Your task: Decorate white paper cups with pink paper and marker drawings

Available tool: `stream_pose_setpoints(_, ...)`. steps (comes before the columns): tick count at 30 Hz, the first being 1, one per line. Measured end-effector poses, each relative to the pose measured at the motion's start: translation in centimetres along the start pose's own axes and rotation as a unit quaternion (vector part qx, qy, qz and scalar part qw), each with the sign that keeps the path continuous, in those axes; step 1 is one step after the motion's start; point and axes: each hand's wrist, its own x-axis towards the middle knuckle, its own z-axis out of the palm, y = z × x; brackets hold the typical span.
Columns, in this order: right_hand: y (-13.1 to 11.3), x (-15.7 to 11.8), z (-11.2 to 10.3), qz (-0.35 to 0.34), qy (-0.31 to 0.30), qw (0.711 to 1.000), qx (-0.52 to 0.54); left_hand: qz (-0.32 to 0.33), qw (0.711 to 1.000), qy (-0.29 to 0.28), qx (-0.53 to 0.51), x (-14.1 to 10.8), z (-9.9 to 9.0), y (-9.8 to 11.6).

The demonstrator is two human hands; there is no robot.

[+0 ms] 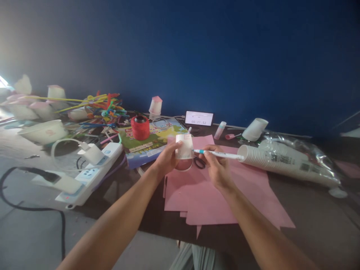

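Observation:
A white paper cup (185, 145) is held upside down in my left hand (168, 157), its open rim turned towards me. Faint dark marks and a small pink outline show on the cup's side. My right hand (218, 170) grips a white marker pen (225, 155) with a teal band, its tip touching or very near the cup's right side. Beneath both hands lie sheets of pink paper (219, 210). Black scissor handles (200, 162) show between the hands, partly hidden.
At right lies a bagged stack of paper cups (281, 161), with a loose cup (254, 129) behind. A red spool (140, 128) stands on a colourful booklet (157, 140). Left are a power strip (92, 172) and pipe cleaners (109, 108). A phone (199, 118) leans by the wall.

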Motion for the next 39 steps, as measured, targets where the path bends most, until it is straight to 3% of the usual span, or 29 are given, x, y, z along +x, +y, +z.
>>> stream_pose_setpoints(39, -0.57, -0.18, 0.13, 0.019, -0.014, 1.000, -0.007, -0.002, 1.000, -0.027, 0.007, -0.12, 0.02, 0.12)
